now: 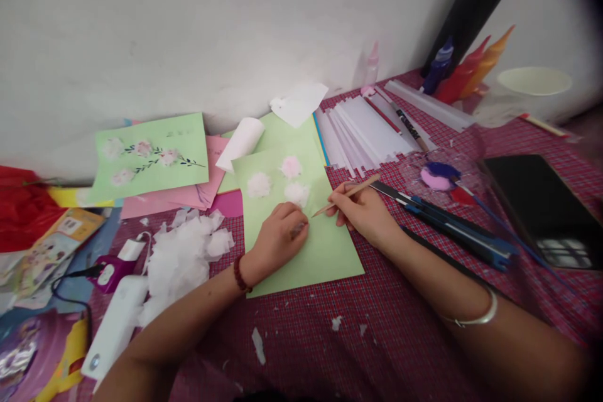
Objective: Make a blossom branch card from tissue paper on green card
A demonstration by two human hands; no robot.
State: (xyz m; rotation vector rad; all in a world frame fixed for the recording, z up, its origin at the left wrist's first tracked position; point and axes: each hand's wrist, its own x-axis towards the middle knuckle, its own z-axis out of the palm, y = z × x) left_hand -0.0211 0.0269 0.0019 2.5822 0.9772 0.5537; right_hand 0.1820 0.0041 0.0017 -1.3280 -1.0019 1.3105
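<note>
A light green sheet of paper (301, 264) lies before me with white and pale pink fluffy tissue flowers (296, 193) on its upper half. My left hand (281, 235) rests on the sheet below the flowers, fingers curled together; whatever they may hold is too small to make out. Between the thumb and fingers of my right hand (362, 210) is a thin wooden stick (360, 186), its pointed tip low over the paper close to my left hand. Left of the sheet is a heap of torn white tissue (183, 257).
A second green card (155, 160) with flowers on a branch leans at the back left. White paper strips (358, 129), a blue-black cutter (452, 226), a paint palette (438, 176) and a black phone (537, 201) lie right. A yellow glue gun (70, 358) and white power bank (115, 323) sit left.
</note>
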